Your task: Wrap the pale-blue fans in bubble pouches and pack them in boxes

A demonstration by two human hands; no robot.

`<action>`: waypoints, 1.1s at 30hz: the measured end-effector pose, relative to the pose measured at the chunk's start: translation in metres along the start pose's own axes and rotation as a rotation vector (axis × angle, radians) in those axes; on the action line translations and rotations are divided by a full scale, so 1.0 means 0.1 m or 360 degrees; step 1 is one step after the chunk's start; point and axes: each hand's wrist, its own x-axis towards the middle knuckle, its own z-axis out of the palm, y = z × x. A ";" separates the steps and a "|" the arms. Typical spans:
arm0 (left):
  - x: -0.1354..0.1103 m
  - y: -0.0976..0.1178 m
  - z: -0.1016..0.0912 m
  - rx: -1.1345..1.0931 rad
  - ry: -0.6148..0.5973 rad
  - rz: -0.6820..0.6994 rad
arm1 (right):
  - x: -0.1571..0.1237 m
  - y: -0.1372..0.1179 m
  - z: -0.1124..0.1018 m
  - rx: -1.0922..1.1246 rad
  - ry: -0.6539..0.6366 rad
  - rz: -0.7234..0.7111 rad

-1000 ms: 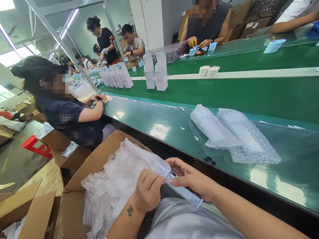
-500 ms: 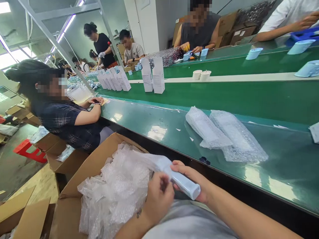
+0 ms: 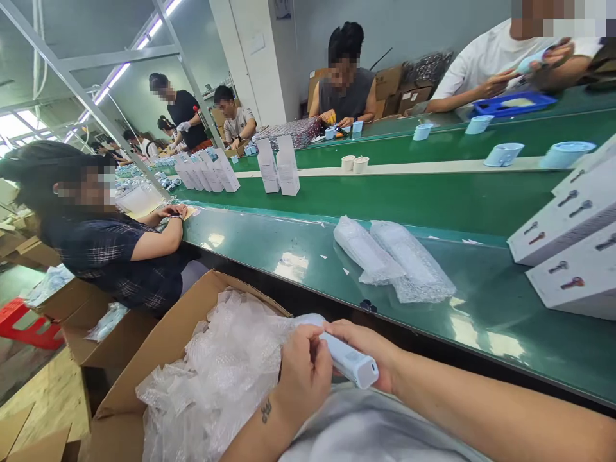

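A light-blue handheld device (image 3: pixel 350 359) with a long smooth handle points its end, which has a small port, toward me. My right hand (image 3: pixel 370 350) grips it from the right side, thumb along the top. Curled closed, my left hand (image 3: pixel 308 366) presses against the device's left side; whatever its fingertips pinch is hidden. The device's far end is partly behind my hands, beside the bubble-wrap bags (image 3: pixel 226 366) heaped in an open cardboard box (image 3: pixel 120 372). Two bubble-wrapped packages (image 3: pixel 414 263) lie on the green work surface (image 3: pixel 308 256) ahead.
White printed boxes (image 3: pixel 572 224) stand at the right, and more white cartons (image 3: pixel 279 167) stand on the green belt (image 3: pixel 409 199). Light-blue cups (image 3: pixel 503 154) sit farther back. A co-worker (image 3: pixel 106 224) sits at my left; others work across the belt. A red stool (image 3: pixel 24 324) is at far left.
My view has turned right, bringing the printed boxes into sight. My left hand has closed in against the device, whose handle has turned so its end port shows.
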 end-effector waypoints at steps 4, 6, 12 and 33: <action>-0.14 0.25 -0.05 -0.0187 -0.0014 -0.0257 | -0.43 0.02 -0.16 -0.0989 0.0287 -0.0226; -0.18 0.38 -0.09 -0.0338 -0.0067 -0.0459 | -0.72 -0.05 -0.23 -0.1467 0.0183 -0.0329; 0.18 0.57 -0.17 -0.0746 -0.0018 -0.0454 | -1.04 -0.61 -0.15 -0.1524 0.0141 -0.0689; 2.55 0.10 -0.75 -0.0527 0.0719 -0.0185 | 1.59 -4.19 0.00 -0.2163 0.0626 -0.1333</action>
